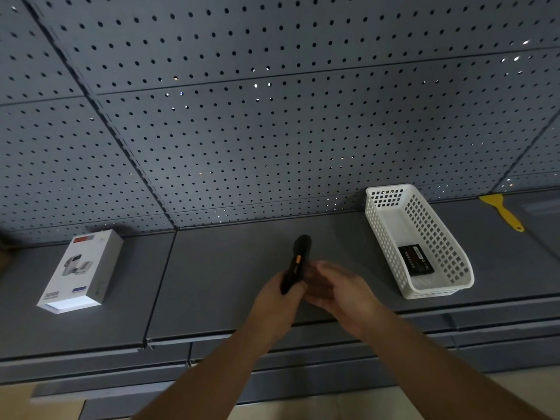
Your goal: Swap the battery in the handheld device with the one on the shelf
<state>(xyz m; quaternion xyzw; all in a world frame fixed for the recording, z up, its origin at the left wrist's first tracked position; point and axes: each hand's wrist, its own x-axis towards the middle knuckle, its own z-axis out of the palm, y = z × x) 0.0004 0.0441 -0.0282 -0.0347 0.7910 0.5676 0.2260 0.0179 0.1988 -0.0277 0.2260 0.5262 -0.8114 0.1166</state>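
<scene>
We see open shelf [227, 268] between the white box [81, 271] near its left end and the white basket [424, 237] toward the right — wide room there. Beyond the basket, a yellow scraper [503, 212] lies by the back edge; the pegboard [272, 131] closes the rear.

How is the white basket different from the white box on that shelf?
The white basket is open-topped with perforated walls; the white box is closed, solid and printed. The basket holds a black battery; the box's contents are hidden. The basket lies right of the hands, the box left. Both are white and rest on the grey shelf.
</scene>
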